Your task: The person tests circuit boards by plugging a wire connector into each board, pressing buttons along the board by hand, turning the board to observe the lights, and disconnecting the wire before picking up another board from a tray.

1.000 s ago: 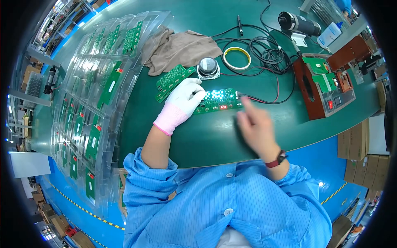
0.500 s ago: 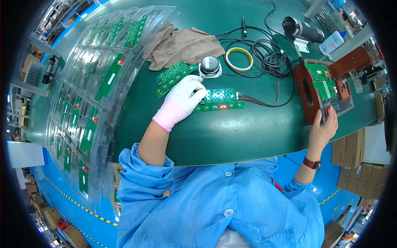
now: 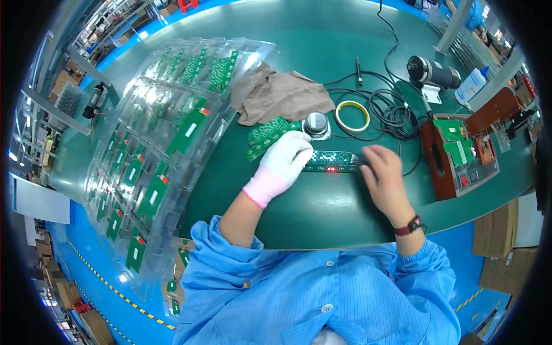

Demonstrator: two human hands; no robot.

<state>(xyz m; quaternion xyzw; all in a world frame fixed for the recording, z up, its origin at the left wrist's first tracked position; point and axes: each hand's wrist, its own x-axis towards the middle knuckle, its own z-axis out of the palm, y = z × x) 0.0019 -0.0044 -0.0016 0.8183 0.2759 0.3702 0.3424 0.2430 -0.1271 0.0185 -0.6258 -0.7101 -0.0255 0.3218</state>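
A green circuit board (image 3: pixel 330 163) lies on the bench in front of me, its white lights dim and a red display lit. My left hand (image 3: pixel 289 155), in a white glove with a pink cuff, grips the board's left end between thumb and fingers. At its right end is my bare right hand (image 3: pixel 382 175), fingers closed around the cable plug area; what they pinch is too small to make out. Up and left of the gloved hand lies another green board (image 3: pixel 270 133). A round black speaker (image 3: pixel 316 124) stands just behind the lit board.
Clear plastic trays (image 3: pixel 167 86) of green boards fill the left side. Behind lie a brown cloth (image 3: pixel 282 99), a yellow tape roll (image 3: pixel 352 116) and coiled black cables (image 3: pixel 391 109). A brown test box (image 3: pixel 440 164) with a red switch stands right, near a white bottle (image 3: pixel 471 86).
My right hand has moved left from the test box's red switch to the board's right end. The board's white lights have dimmed. The camera view has shifted, while my left hand stays on the board.
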